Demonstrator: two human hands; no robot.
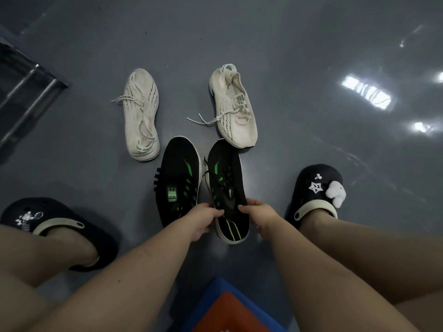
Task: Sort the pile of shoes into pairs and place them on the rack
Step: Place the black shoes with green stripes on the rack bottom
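Observation:
Two black sneakers with green marks lie side by side on the grey floor in front of me. My left hand (203, 220) and my right hand (257, 218) both grip the opening of the right-hand black sneaker (226, 178), one on each side. The other black sneaker (178, 178) lies just left of it, partly under my left hand. Farther off lie two cream sneakers with loose laces: one (141, 116) at the left with its toe pointing away, one (233, 109) at the right with its toe pointing toward me.
My feet in dark clogs stand on either side: left clog (48, 226), right clog (316, 190) with a white plush charm. A metal-barred frame (28, 92) shows at the far left. A blue and orange object (227, 310) sits at the bottom edge.

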